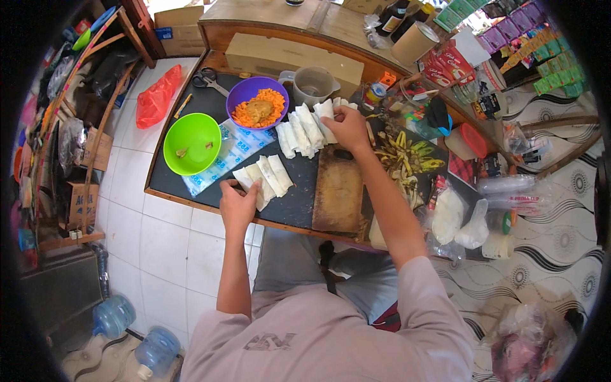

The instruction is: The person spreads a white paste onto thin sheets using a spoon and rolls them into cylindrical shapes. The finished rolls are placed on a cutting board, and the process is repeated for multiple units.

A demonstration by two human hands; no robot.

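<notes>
Along the table's near side lies a short row of white spring rolls point(272, 177). My left hand point(238, 200) is closed round the nearest roll of that row, thumb on its right side. Farther back, a bigger heap of the same rolls point(304, 132) lies beside a cutting board point(339, 191). My right hand point(349, 128) pinches one roll point(326, 120) at the heap's right end. Behind the near row stands a purple bowl point(257, 102) of orange diced filling with a brown mass on top. A green bowl point(191, 144) holds a few small scraps.
A printed plastic sheet point(234, 153) lies under the bowls. Scissors point(210, 81) and a plastic measuring jug point(312, 85) stand along the back. Right of the board are banana peels point(407, 153), plastic bags point(449, 213) and jars. A red bag point(159, 97) lies on the floor tiles.
</notes>
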